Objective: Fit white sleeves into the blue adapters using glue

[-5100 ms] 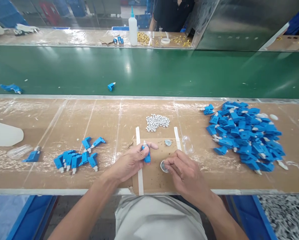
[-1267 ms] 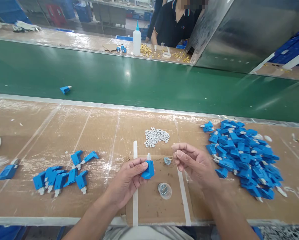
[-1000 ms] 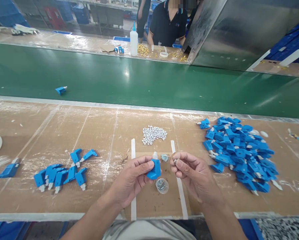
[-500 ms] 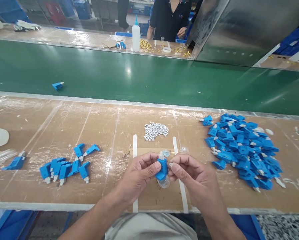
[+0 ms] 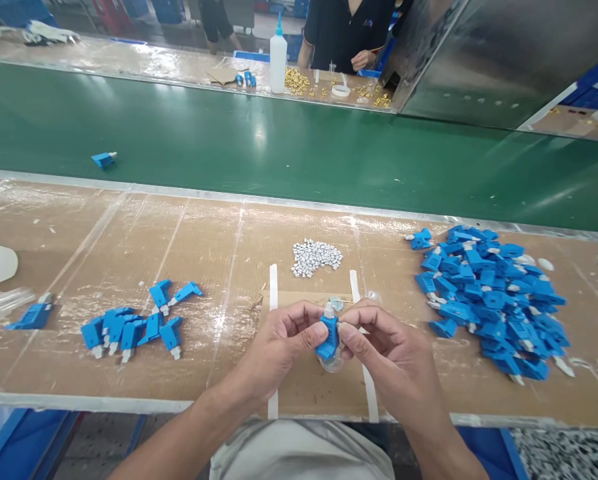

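Observation:
My left hand is closed on a blue plastic part with a white tip pointing away from me. Thumb and fingers of my right hand pinch at that part's right side. A small grey piece shows slightly at those fingertips, mostly hidden. A thin tan stick runs by the right fingers, near a small clear round dish. Another clear round item lies beneath the blue part. Beyond my hands is a pile of small silver-grey pieces.
A large heap of blue parts lies right, a smaller group left. One blue part rests on the green belt. Across it stand a white bottle and a person. White tape strips flank my hands.
My right fingertips have moved in against the blue part's side, and the small grey piece now shows less. The blue part on the belt appears farther left. The view has shifted slightly.

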Available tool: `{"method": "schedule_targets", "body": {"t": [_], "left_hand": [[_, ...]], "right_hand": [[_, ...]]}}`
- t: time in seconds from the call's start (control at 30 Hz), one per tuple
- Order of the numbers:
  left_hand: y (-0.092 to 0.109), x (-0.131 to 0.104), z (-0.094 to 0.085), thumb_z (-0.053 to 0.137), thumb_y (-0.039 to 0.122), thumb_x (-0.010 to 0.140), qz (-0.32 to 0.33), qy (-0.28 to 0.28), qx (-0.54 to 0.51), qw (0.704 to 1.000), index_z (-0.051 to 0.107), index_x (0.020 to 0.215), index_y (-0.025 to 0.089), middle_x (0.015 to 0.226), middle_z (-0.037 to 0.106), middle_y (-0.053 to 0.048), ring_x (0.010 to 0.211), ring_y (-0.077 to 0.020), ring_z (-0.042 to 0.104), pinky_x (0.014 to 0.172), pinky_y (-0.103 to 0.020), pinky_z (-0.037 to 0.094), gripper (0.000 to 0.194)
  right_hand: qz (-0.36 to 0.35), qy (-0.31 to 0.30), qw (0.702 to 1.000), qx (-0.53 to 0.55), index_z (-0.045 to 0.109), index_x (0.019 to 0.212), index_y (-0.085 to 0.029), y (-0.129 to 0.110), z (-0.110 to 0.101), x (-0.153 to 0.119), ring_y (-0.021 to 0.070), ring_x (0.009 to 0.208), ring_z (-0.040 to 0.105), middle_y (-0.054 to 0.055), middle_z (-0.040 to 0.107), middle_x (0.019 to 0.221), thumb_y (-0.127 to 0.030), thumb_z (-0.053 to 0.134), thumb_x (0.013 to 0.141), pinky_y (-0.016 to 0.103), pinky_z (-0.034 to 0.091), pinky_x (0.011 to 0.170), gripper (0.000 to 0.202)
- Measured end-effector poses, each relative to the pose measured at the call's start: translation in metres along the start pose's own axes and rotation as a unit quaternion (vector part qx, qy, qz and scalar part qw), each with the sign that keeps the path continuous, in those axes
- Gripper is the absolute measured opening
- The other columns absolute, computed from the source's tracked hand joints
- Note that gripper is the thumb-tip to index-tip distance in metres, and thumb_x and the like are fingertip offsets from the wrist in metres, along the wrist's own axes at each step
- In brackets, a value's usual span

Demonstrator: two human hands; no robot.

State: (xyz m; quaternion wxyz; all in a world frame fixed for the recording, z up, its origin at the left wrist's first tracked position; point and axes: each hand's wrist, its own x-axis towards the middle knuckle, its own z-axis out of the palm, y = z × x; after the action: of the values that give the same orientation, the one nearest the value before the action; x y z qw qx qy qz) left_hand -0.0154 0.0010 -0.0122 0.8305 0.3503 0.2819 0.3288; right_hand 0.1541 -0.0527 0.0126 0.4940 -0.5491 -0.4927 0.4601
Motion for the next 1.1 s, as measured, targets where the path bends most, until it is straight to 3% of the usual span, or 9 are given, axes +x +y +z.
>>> {"method": "schedule_targets", "body": {"t": [0.27,0.4,0.57,0.8,0.87,0.93,0.97,1.03,1.1], "left_hand": [[0.001,0.002,0.001,0.069,0.033,0.091,0.067,0.009,0.103,0.992,0.073,0.100,0.016,0.085,0.066,-0.003,0.077,-0.0117,0.058,0.071,-0.023,0.045,0.020],[0.009,0.001,0.003,0.066,0.034,0.092,0.085,-0.001,0.163,0.983,0.072,0.103,0.015,0.087,0.066,-0.004,0.078,-0.0130,0.058,0.072,-0.025,0.046,0.022],[0.019,0.003,0.005,0.066,0.036,0.092,0.058,-0.043,0.165,0.984,0.070,0.097,0.014,0.083,0.065,-0.003,0.075,-0.0127,0.057,0.069,-0.024,0.044,0.023],[0.028,0.008,0.021,0.060,0.038,0.095,0.039,-0.080,0.192,0.977,0.070,0.102,0.015,0.086,0.069,-0.006,0.081,-0.0162,0.063,0.072,-0.027,0.048,0.026],[0.038,0.030,0.017,0.057,0.039,0.097,0.048,-0.073,0.249,0.964,0.070,0.107,0.016,0.087,0.070,-0.006,0.082,-0.0175,0.064,0.073,-0.029,0.049,0.029],[0.058,0.068,0.004,0.058,0.038,0.096,0.088,-0.006,0.365,0.927,0.072,0.104,0.016,0.085,0.070,-0.005,0.080,-0.0175,0.065,0.074,-0.030,0.051,0.027],[0.073,0.092,-0.004,0.058,0.037,0.095,0.118,0.043,0.435,0.891,0.072,0.101,0.016,0.085,0.071,-0.005,0.081,-0.0177,0.065,0.077,-0.031,0.051,0.025],[0.107,0.141,-0.020,0.060,0.034,0.095,0.169,0.166,0.570,0.787,0.071,0.100,0.016,0.090,0.070,-0.004,0.087,-0.0189,0.066,0.082,-0.035,0.053,0.022],[0.138,0.182,-0.027,0.058,0.034,0.097,0.193,0.169,0.592,0.764,0.067,0.111,0.013,0.108,0.068,-0.007,0.101,-0.0217,0.065,0.089,-0.041,0.053,0.026]], "right_hand": [[-0.047,0.013,0.994,-0.098,0.069,0.089,-0.021,-0.005,0.001,0.001,0.0130,0.070,0.061,0.001,0.062,0.084,-0.025,0.065,0.099,0.022,0.052,0.062,0.012],[0.011,-0.026,0.999,0.024,0.070,0.085,-0.020,0.003,-0.005,0.007,0.0126,0.066,0.063,0.001,0.064,0.079,-0.028,0.072,0.095,0.021,0.054,0.059,0.012],[0.100,-0.077,0.968,0.215,0.066,0.073,-0.018,0.014,-0.014,0.015,0.0098,0.055,0.059,-0.001,0.063,0.068,-0.029,0.084,0.084,0.015,0.050,0.046,0.024],[0.134,-0.082,0.948,0.275,0.065,0.075,-0.018,0.017,-0.019,0.021,0.0097,0.055,0.058,0.000,0.063,0.067,-0.033,0.085,0.083,0.012,0.048,0.042,0.026],[0.130,-0.050,0.951,0.277,0.066,0.080,-0.018,0.018,-0.024,0.024,0.0082,0.053,0.055,0.000,0.062,0.070,-0.038,0.084,0.083,0.010,0.042,0.039,0.028],[0.120,-0.004,0.956,0.269,0.065,0.083,-0.019,0.018,-0.032,0.025,0.0067,0.051,0.050,-0.001,0.060,0.072,-0.043,0.084,0.083,0.009,0.036,0.035,0.031],[0.111,0.015,0.960,0.255,0.064,0.083,-0.019,0.019,-0.036,0.024,0.0066,0.050,0.049,-0.002,0.059,0.071,-0.043,0.084,0.082,0.009,0.035,0.035,0.031],[0.097,0.023,0.973,0.210,0.063,0.081,-0.019,0.021,-0.047,0.017,0.0074,0.049,0.047,-0.002,0.056,0.066,-0.044,0.083,0.084,0.011,0.036,0.037,0.032],[0.094,0.004,0.981,0.168,0.062,0.078,-0.018,0.024,-0.058,0.005,0.0083,0.048,0.046,-0.003,0.054,0.061,-0.047,0.080,0.085,0.015,0.039,0.039,0.035]]}}
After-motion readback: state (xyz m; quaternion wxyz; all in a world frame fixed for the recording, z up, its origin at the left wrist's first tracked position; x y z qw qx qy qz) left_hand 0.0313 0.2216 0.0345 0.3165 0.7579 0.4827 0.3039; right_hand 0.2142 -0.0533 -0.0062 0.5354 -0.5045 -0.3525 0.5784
